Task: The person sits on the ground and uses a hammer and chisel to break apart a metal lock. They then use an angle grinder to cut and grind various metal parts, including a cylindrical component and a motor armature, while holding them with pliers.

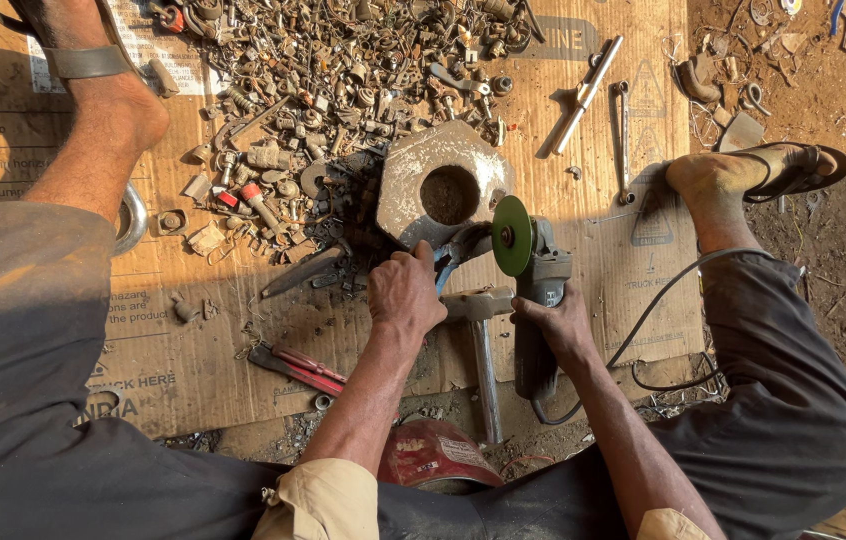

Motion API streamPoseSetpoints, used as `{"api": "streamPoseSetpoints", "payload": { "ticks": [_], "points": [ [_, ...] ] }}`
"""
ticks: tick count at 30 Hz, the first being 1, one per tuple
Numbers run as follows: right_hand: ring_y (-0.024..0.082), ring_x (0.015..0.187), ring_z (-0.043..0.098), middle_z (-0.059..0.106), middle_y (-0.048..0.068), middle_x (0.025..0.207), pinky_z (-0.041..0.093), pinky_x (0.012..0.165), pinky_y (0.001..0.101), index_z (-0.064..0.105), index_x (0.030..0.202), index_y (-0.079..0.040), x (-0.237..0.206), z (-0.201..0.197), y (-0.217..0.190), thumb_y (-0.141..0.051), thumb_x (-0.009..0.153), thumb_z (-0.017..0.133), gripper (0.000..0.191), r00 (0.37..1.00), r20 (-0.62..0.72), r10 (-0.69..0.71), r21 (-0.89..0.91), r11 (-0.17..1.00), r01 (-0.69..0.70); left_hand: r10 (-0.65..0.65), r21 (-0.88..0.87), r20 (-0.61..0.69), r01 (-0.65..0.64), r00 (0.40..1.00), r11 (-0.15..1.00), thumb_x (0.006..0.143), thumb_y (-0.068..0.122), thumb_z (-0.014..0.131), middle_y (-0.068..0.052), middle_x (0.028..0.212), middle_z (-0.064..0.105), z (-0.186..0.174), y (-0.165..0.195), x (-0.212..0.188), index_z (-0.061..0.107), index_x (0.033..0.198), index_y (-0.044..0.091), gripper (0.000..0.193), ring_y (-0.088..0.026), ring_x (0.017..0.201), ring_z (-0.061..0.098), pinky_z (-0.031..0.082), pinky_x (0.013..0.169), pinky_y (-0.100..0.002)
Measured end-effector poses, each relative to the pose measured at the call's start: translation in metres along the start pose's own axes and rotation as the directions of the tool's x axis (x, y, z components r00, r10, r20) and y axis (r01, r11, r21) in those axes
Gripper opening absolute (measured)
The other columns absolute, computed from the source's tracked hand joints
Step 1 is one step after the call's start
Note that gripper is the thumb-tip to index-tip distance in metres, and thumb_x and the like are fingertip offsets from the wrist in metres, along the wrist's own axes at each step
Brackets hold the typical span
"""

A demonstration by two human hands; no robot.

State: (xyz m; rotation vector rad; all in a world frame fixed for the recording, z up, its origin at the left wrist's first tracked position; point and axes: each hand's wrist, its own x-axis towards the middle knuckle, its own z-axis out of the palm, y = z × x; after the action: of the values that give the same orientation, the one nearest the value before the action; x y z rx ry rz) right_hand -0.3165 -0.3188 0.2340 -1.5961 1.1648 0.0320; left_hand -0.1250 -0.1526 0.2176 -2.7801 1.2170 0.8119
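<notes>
Far left: bare foot [108, 110] with a grey strap, toes cut off by the top edge. Beside it, a shiny metal ring [133, 218], half hidden under the grey trouser leg [23, 330]. Under everything, flat brown cardboard sheets [173, 350] spread on the dirt floor. Up top, a big heap of small rusty metal scrap bits [343, 90], too many and too small to tell apart. Lower down, a red-handled tool [298, 368] flat on the cardboard, its far end hard to make out.

Middle: left hand [403, 293], fingers curled and pressed down on a small dark metal piece [458, 250], mostly hidden under the hand, shape unclear. Just behind, touching it, a thick pale six-sided metal block with a round hole [443, 185]. Below the wrists, a red round can [433, 452], partly hidden by the arms.

Right of that: right hand [558, 325], fingers wrapped tight round a grey angle grinder with a green disc [533, 270]; disc right beside the dark piece. Under the grinder, a hammer with a metal handle [483, 350], head partly covered. Black cord [653, 320] looping off under the right leg. Further up, a long silver spanner [588, 95]. Far right: other foot in a dark sandal [753, 172].
</notes>
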Motion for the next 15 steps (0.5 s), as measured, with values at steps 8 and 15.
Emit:
{"api": "streamPoseSetpoints", "payload": {
  "ticks": [8,15],
  "points": [
    [0.03,0.082,0.079,0.071,0.023,0.097,0.07,0.073,0.0452,0.048,0.124,0.006,-0.0033,0.0003,-0.0031,-0.033,0.065,0.089,0.081,1.0,-0.006,-0.004,0.035,0.999,0.004,-0.001,0.006,0.031,0.001,1.0,1.0,0.08,0.032,0.079,-0.017,0.089,0.063,0.0027,0.0014,0.0022,0.053,0.125,0.006,0.059,-0.022,0.068,0.07,0.056,0.049,-0.031],
    [0.029,0.08,0.078,0.07,0.022,0.096,0.07,0.073,0.0436,0.05,0.124,0.005,-0.0073,0.0014,-0.0067,-0.033,0.065,0.087,0.08,1.0,0.01,0.01,0.089,0.996,-0.011,0.009,-0.003,0.024,-0.009,1.0,1.0,0.078,0.032,0.081,-0.017,0.094,0.064,0.0025,-0.0024,0.0032,0.053,0.125,0.006,0.06,-0.024,0.074,0.071,0.058,0.054,-0.032]
  ]
}}
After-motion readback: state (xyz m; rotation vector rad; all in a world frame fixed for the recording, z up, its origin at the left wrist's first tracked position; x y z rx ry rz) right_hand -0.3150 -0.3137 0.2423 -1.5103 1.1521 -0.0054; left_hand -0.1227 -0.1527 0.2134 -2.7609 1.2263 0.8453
